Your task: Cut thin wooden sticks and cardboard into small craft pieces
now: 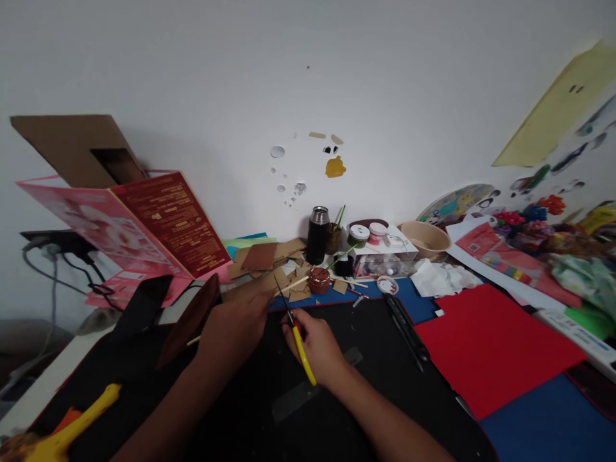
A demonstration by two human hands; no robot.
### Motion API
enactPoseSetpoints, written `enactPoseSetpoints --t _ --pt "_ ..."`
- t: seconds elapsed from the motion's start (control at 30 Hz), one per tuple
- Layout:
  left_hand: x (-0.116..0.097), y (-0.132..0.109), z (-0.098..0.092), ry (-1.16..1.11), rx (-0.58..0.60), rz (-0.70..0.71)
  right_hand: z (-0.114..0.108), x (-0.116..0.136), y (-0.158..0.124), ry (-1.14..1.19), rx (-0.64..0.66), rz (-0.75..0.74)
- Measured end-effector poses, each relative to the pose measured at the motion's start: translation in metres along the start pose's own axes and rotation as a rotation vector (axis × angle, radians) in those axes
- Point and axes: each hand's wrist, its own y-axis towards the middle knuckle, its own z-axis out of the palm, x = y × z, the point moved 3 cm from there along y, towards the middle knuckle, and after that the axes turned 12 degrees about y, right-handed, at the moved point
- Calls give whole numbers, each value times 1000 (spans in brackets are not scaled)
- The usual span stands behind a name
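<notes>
The left hand (240,326) is closed around a thin wooden stick (294,286); the right hand (315,346) grips scissors (303,357) by the handles. The scissors' blades point away from the body, crossing the stick just beyond the left hand's fingertips.

Progress: the stick appears uncut at the crossing; judged from this view, the cutting step is incomplete. Whether the blades have bitten cannot be told. Cardboard scraps (299,294) beyond both hands suggest that other cutting is done.

Containers: directly beyond the right hand stands an open jar (319,280) of brown paint. Its likely lid (387,285), smeared brown, lies farther right. Beyond the jar, a pot (333,241) holds brushes. To the right, a clear box (380,264) contains small items, indistinct. Farther right, a bowl (426,236) shows no identifiable contents.
</notes>
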Motion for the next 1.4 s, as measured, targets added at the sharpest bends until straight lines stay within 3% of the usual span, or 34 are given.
enactPoseSetpoints --t 0.2,0.37,0.53,0.67,0.83,1.13,1.27,1.4 --pt "0 2 -2 21 25 -8 1 1 -1 23 -19 4" --pt "14 1 -18 -78 -97 -19 1 -6 0 116 -46 10" --pt "38 2 -30 -221 -165 -135 1 -11 3 237 -71 49" --pt "61 0 -38 -467 -266 -260 -1 -10 3 243 -80 57" --pt "85 -3 -41 -735 -306 -436 -1 -10 2 245 -66 48" --pt "82 -3 -46 -883 -354 -453 1 -15 2 221 -46 29" --pt "78 -3 -47 -805 -294 -417 2 -18 2 219 -42 48" --pt "60 1 -37 -620 -75 -226 3 -18 0 206 -34 45"
